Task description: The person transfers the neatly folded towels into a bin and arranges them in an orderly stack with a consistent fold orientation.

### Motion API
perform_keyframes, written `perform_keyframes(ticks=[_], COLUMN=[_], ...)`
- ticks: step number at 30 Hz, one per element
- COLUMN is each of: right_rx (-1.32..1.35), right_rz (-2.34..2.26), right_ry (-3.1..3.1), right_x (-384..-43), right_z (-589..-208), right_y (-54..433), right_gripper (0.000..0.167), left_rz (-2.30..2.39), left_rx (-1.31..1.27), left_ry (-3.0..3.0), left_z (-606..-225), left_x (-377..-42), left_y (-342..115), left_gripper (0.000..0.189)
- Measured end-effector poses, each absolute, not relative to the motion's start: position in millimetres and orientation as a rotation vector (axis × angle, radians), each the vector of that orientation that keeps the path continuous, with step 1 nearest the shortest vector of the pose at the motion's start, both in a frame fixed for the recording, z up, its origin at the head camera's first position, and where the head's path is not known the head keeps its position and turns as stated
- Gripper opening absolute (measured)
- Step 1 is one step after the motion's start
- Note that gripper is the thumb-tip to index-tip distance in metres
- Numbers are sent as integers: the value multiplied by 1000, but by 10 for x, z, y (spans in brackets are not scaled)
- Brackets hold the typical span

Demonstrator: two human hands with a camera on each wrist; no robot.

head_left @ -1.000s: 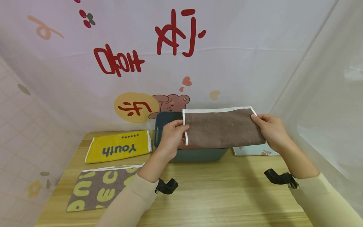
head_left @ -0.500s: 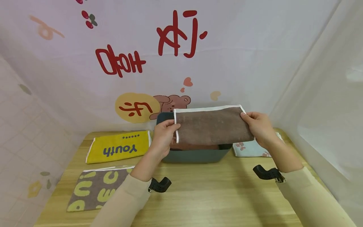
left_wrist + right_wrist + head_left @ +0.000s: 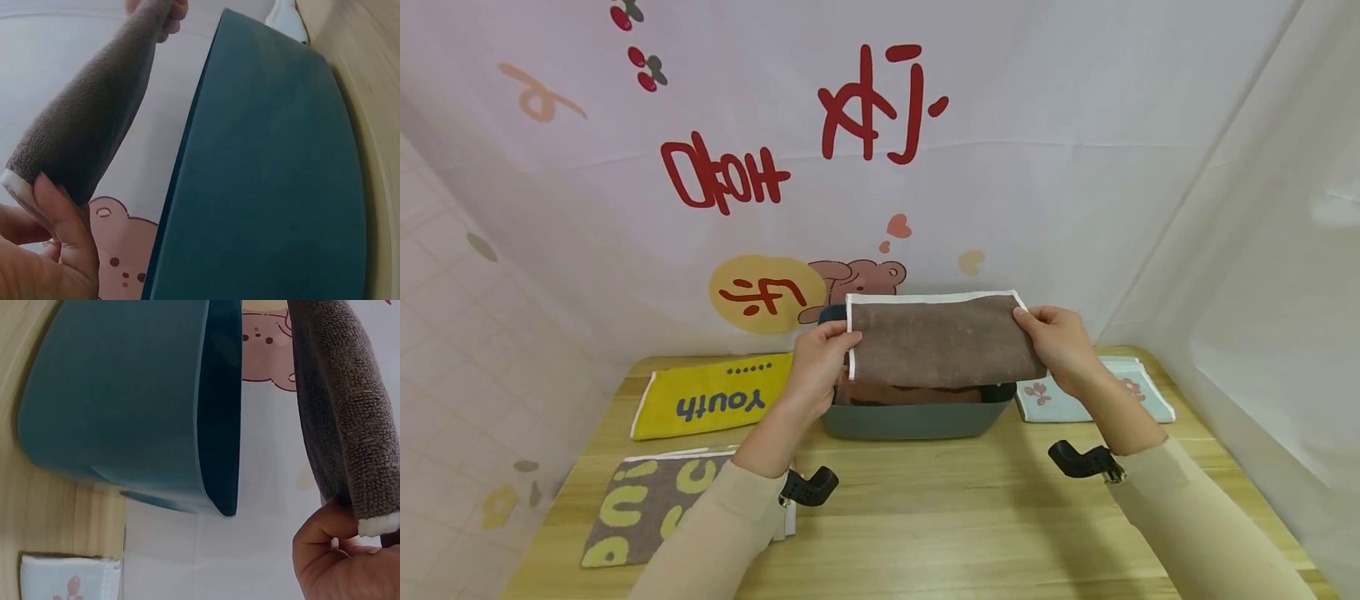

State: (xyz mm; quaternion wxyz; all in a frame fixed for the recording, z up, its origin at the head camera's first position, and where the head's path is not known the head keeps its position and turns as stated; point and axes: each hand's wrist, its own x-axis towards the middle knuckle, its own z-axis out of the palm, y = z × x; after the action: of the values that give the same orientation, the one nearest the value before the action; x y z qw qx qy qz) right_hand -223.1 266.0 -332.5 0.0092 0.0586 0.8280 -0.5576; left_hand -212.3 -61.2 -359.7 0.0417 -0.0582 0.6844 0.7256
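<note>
A folded brown towel [image 3: 943, 342] with white trim is stretched between both hands, above a dark teal bin [image 3: 917, 421]. My left hand [image 3: 815, 367] pinches its left edge, thumb on the near face. At the other end, my right hand [image 3: 1063, 346] grips the right edge the same way. The left wrist view shows the towel [image 3: 87, 106] raised beside the bin [image 3: 269, 162], apart from it. From the right wrist, the towel [image 3: 353, 400] is seen folded in layers, clear of the bin's rim. Inside the bin, something brownish [image 3: 917, 395] shows under the towel; its kind is unclear.
A yellow towel [image 3: 711, 400] lettered "Youth" lies left of the bin. Nearer on the left, a grey-brown towel [image 3: 640, 508] with yellow-green letters is partly under the left sleeve. A pale blue towel [image 3: 1097, 400] lies at right. Behind the wooden table [image 3: 910, 517] hangs a printed white curtain [image 3: 1037, 167].
Both hands have moved left with the brown towel, so it now hangs more centrally over the bin. More of the pale blue towel shows at right. The head view has shifted slightly.
</note>
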Motion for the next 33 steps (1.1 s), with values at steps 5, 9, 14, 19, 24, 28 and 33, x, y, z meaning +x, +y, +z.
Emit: perform_keyframes(ticks=[5, 9, 14, 19, 24, 28, 33], right_rx=[185, 171, 126, 89, 65, 60, 61], right_rz=[-1691, -1641, -1576, -1487, -1419, -1417, -1365], right_ry=[2639, 2663, 2704, 2754, 2780, 2778, 2808], right_x=[-2291, -2343, -2389, -2410, -2410, -2408, -2409], right_z=[-3386, -3450, -3532, -3594, -3629, -3636, -3649], right_y=[2577, 2525, 2484, 2454, 2413, 2375, 2333], right_gripper=[50, 50, 46, 41, 39, 36, 36], left_rz=[2200, 2180, 2154, 2143, 2040, 1965, 1882], left_rx=[-226, -259, -281, -284, -232, -205, -180], left_ry=[2100, 2105, 2132, 2166, 2321, 2412, 2496], left_z=[-3623, -3652, -3675, -3715, -3758, -3756, -3748], left_x=[-2143, -2165, -2196, -2223, -2215, -2212, -2240], left_y=[-668, -703, -719, -703, -683, -666, -643], left_gripper=[29, 30, 31, 31, 30, 30, 27])
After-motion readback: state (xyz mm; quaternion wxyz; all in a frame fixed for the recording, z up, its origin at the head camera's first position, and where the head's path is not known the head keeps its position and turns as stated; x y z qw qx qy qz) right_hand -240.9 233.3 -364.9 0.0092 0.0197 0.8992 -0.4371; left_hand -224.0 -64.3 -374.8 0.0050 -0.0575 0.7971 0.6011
